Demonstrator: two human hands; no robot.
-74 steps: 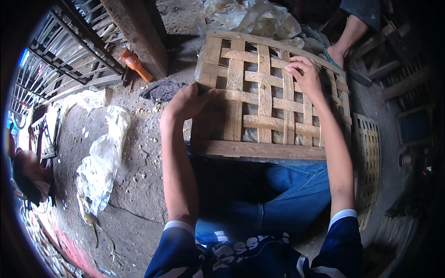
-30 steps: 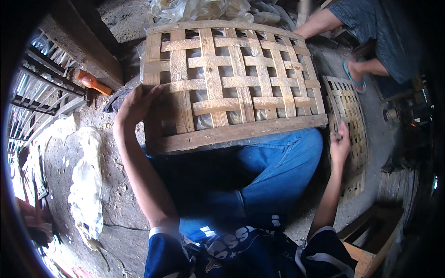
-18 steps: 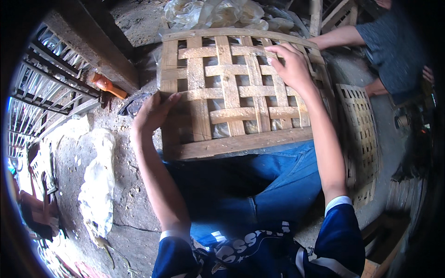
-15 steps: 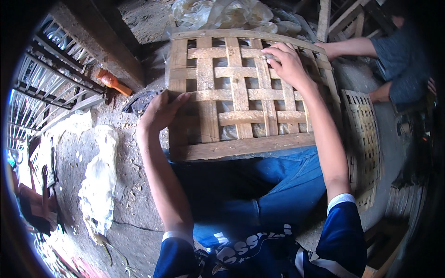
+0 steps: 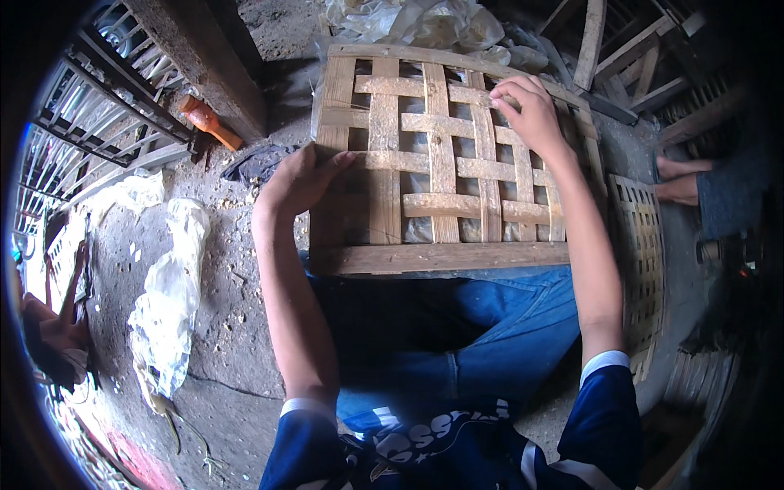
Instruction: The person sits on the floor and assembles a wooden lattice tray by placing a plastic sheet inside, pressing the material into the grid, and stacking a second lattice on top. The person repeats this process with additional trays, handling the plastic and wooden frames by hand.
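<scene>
A woven bamboo-slat panel in a wooden frame lies over my lap, above my blue jeans. My left hand is closed round its left edge, thumb on top and the other fingers hidden. Over the upper right of the lattice is my right hand, its fingers curled and thumb bent towards the fingertips. Whatever it pinches, if anything, is too small to make out. Clear plastic shows dimly through the gaps of the weave.
A second woven panel leans at the right. Crumpled plastic sheets lie on the littered floor to the left. A wooden post, an orange-brown tool and a dark cloth are at the upper left. Another person's feet show at right.
My view has shifted slightly, so the panel and both hands appear a little further right. The other person's arm has withdrawn from the panel's far right corner. My left hand keeps its grip.
</scene>
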